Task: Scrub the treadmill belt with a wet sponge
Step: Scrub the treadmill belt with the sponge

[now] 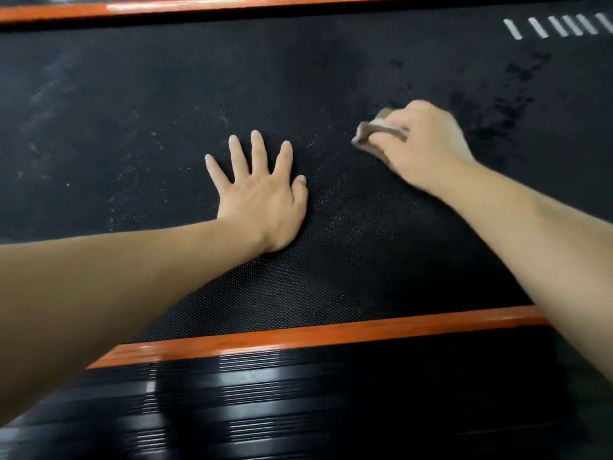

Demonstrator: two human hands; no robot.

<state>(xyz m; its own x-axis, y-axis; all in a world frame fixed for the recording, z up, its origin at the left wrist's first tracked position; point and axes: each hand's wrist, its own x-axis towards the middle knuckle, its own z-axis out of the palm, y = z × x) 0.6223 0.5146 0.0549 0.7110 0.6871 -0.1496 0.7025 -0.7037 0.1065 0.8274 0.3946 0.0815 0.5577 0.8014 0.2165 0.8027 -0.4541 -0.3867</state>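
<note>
Black textured belt [166,94] spans the view between orange rails [298,336], with dark wet blotches [497,104] toward its far right. Scrubbing is under way. The left hand [262,194] lies flat on the belt, fingers spread, bracing. The right hand [428,144] is curled around a tan sponge [368,134] and presses it to the belt beside the wet area. Pale specks [331,194] lie between the hands, so the next stroke likely goes there under steady pressure. No bucket or other container shows.

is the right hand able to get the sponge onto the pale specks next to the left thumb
Probably yes: the right hand grips the sponge on the belt, and the pale specks lie on bare belt between it and the left hand, which rests flat alongside. Nothing lies across the way.
</note>
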